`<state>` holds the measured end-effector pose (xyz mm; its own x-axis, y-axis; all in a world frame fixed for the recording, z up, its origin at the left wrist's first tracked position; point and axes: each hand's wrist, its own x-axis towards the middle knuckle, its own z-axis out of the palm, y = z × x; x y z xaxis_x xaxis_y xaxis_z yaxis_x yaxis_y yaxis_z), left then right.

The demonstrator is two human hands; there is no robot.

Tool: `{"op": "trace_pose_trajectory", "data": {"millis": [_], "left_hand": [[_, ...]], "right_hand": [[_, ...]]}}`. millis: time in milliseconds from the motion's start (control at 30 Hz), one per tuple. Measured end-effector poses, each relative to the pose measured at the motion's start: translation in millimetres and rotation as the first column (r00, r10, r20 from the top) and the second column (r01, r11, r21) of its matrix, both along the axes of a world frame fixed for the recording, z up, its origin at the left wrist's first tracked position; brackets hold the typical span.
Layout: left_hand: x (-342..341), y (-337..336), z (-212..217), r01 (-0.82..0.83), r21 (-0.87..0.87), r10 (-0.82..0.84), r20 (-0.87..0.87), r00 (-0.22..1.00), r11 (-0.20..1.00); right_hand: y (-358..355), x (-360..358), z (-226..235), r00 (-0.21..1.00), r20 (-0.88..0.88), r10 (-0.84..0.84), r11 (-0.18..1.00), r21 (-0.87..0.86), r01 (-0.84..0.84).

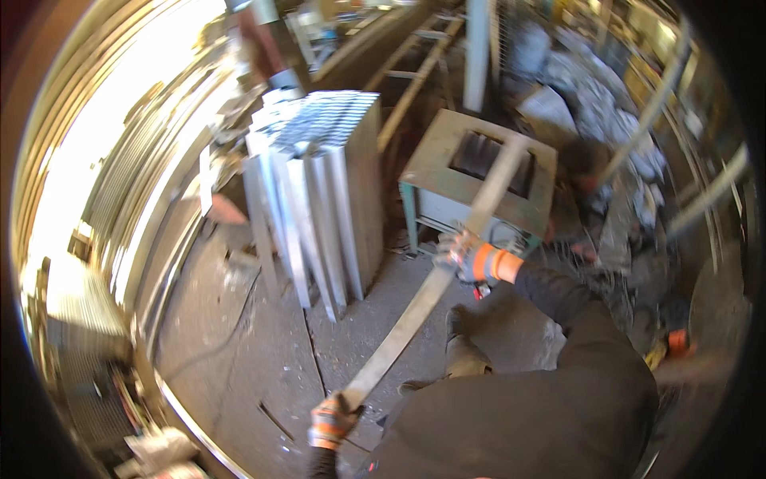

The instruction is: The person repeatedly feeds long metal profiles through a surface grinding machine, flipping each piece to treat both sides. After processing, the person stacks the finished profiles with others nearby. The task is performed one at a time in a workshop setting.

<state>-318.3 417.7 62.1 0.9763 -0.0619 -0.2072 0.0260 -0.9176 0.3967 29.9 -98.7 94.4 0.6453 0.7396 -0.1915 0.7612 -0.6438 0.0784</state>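
Holding a long flat strip [421, 306], both hands [332, 421] [469, 255] seem curled closed around it, though blurred.

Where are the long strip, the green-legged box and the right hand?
Long strip [401, 335], head view: its lower half.
Green-legged box [433, 156], head view: top, left of opening.
Right hand [463, 254], head view: gloved back.

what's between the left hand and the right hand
In the head view, a long flat strip spans the stretch from the left hand to the right hand.
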Motion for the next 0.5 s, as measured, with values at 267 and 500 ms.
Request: {"op": "trace_pose_trajectory", "data": {"millis": [267, 500], "left_hand": [[210, -259, -87, -0.013, -0.013, 0.013, -0.002, 1.0, 1.0], [375, -391, -86, 0.151, 0.039, -0.153, 0.071, 0.986, 0.988]], "right_hand": [[-162, 199, -150, 0.592, -0.473, -0.652, 0.404, 0.445, 0.8], [-248, 330, -167, 0.342, 0.192, -0.92, 0.393, 0.466, 0.793]]}}
